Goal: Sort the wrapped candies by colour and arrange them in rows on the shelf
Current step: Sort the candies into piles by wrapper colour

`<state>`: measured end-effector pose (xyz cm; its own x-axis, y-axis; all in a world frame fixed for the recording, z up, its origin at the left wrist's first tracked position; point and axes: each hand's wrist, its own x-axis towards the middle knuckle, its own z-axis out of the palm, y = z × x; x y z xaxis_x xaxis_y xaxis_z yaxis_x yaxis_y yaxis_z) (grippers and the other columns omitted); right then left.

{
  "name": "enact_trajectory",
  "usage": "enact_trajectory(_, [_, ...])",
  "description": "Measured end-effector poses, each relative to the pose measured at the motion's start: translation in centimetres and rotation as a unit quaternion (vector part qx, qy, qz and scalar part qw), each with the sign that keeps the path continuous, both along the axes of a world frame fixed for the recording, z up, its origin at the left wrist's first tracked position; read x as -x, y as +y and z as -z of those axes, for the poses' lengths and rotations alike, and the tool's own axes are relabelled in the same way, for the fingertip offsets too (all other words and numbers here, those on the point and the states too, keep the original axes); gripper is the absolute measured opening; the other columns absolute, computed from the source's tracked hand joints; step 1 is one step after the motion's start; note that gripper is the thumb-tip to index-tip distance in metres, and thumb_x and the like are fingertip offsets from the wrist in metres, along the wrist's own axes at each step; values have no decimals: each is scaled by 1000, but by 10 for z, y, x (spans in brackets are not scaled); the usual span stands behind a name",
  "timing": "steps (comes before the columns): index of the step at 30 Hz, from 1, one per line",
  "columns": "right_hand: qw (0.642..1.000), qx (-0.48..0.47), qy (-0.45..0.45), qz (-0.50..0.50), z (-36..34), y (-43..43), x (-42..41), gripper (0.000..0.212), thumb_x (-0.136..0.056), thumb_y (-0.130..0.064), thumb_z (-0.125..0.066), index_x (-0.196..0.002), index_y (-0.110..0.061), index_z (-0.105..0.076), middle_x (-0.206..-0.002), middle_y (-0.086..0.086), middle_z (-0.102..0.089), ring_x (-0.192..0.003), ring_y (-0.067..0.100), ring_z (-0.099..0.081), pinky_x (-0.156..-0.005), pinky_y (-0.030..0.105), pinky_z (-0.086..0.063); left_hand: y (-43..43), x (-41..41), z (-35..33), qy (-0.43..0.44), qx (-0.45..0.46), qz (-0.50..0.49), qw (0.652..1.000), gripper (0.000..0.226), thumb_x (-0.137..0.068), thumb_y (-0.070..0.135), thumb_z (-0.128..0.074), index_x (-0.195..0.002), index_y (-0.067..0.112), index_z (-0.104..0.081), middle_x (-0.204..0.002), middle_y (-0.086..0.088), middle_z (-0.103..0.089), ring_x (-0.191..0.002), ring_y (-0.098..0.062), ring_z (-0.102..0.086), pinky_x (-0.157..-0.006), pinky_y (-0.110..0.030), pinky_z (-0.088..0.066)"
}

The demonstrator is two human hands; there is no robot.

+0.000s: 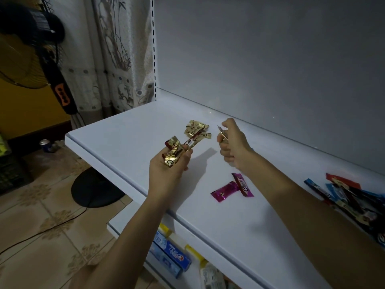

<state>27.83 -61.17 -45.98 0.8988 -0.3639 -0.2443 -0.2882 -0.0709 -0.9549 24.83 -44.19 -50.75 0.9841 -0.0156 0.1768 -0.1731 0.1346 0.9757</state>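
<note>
Head view shows the left hand (168,170) with its fingers curled round a gold bunch (174,155) of candies, just above the white shelf (116,132). The right hand (234,147) has curled fingers too and pinches one gold candy (221,134) by its end. A small gold pile (196,130) lies on the shelf between the two hands. Two pink candies (231,187) lie nearer, touching each other. A mixed heap (341,197) of blue and red ones sits far to the right. The candies are probably light, with crinkly, slippery wrappers, so a soft pinch on a flat end or across the middle should hold best.
</note>
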Motion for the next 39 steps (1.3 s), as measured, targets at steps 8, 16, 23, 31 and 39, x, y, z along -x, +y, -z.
enact_trajectory(8, [962,270,-35,-15,11,8,-74,20,-80,-29,-47,-68,-16,-54,-67,4,-55,-60,20,-48,-58,30,-35,-2,-6,1,1,18,-17,1000,10,-90,19,-65,-98,22,-69,-82,8,-69,-67,6,-59,-52,-8,-42])
enact_trajectory(16, [958,284,-29,-32,33,-5,-118,11,-79,-13,-63,-88,-9,-67,-84,4,-55,-80,24,-59,-67,30,-45,-5,-9,2,0,13,-16,1000,9,-88,22,-67,-91,31,-67,-74,21,-66,-68,7,-59,-51,-9,-42])
enact_trajectory(23, [975,205,-80,-40,7,1,-62,27,-88,-42,-59,-94,-17,-65,-82,-1,-66,-69,17,-61,-58,28,-48,-3,-8,0,2,6,-1,1000,9,-89,21,-67,-97,23,-69,-76,12,-67,-65,-1,-59,-52,-10,-43])
enact_trajectory(31, [981,26,-37,-187,-15,-6,3,10,-90,-13,-61,-95,-8,-67,-68,1,-68,-53,10,-56,-48,20,-40,2,-4,0,-7,-29,39,999,14,-93,25,-60,-102,18,-68,-79,14,-72,-66,-1,-58,-54,-14,-44])
enact_trajectory(39, [996,48,68,-22,11,-4,-66,9,-90,-9,-58,-88,-2,-63,-67,7,-65,-42,8,-47,-43,19,-34,1,-8,3,33,-31,21,999,28,-90,30,-63,-114,22,-50,-103,-3,-69,-70,-5,-62,-55,-16,-47])
